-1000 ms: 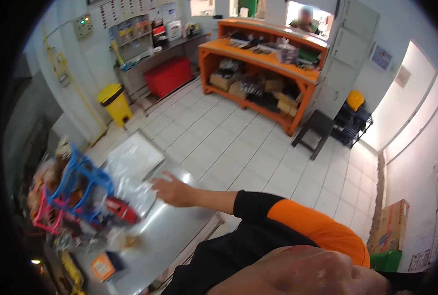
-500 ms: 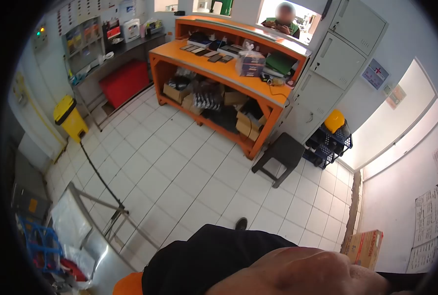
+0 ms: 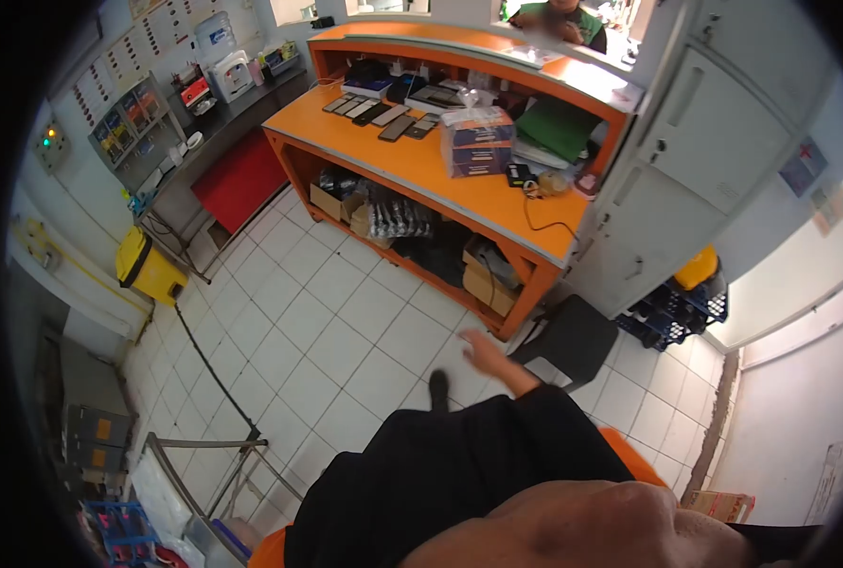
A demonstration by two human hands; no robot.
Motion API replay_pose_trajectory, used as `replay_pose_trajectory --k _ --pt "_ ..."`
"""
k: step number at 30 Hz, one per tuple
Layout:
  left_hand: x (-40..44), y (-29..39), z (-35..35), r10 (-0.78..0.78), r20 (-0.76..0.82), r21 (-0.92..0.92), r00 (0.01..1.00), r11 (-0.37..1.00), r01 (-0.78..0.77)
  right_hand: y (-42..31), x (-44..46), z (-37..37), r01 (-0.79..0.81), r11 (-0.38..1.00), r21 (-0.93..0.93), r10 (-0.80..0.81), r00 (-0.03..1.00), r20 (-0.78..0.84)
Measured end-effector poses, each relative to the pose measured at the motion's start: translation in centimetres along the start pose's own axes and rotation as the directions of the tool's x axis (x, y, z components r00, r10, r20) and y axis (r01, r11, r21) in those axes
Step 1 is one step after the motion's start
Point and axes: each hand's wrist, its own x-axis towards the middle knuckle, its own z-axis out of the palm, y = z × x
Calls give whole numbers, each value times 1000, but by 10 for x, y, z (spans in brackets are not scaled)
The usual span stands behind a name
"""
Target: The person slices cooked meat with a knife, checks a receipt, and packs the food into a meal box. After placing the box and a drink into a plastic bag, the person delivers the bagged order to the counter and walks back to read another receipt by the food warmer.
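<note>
My right hand is held out low in front of my body, above the tiled floor. Its fingers look loosely stretched and nothing shows in them. The nearest thing to it is a dark plastic stool, just to its right. Beyond stands an orange workbench with a row of phones on top. Purple boxes in a clear bag sit near its right end, beside a green folded item. My left hand does not show.
Grey lockers rise at the right, with blue crates beside them. At the left stand a yellow bin and a metal-framed table. A dark cable crosses the floor. Another person is behind the window.
My right hand has come into view in front of me. The workbench, lockers and stool appear larger and closer. My view has shifted, and a shoe shows farther forward on the floor.
</note>
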Motion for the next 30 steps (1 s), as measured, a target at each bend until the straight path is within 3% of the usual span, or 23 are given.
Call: replay_pose_trajectory --k 1,2,5,7,11,13,15,16,18,20,22,24,27,30 --pt "11 -1 -2 -23 0 3 1000 1000 23 -3 37 -25 107 992 -66 -113 990 -83" --pt "24 1 -4 -34 -3 14 999 999 34 3 71 -40 180 982 65 -163 965 -203" --pt "73 31 -15 -17 -14 51 1000 999 18 -22 131 -92 24 989 144 12 969 -245" --pt "115 61 -20 50 -56 68 997 997 -47 -13 157 -104 -37 979 201 113 918 -380" --pt "206 163 -24 280 -293 -47 914 951 -306 4 197 -134 -32 979 202 107 923 -369" --pt "168 289 -70 213 -218 -334 953 901 -278 -9 219 -164 16 999 50 12 859 -511" --pt "166 372 -89 266 -214 -223 940 923 -312 -18 244 -193 12 1000 -17 -19 816 -578" --pt "192 378 -88 260 -202 -213 944 929 -302 -21 259 -210 -14 995 -96 -50 779 -625" --pt "263 368 -82 260 3 -446 966 864 -232 -20 287 -238 -55 986 -158 -65 744 -665" --pt "285 366 -83 274 -57 -331 960 902 -277 -14 321 -265 -55 956 -290 -178 674 -717" --pt "294 361 -94 272 -112 -141 956 948 -286 -2 354 -288 -69 953 -296 -179 658 -731" --pt "299 351 -102 209 -55 -22 976 977 -211 0 378 -308 -19 948 -317 -240 611 -755" --pt "310 344 -111 138 26 118 990 983 -140 24 398 -320 -120 928 -352 -220 587 -779" --pt "321 332 -123 101 99 224 990 967 -121 41 400 -323 -154 947 -282 -122 641 -758"
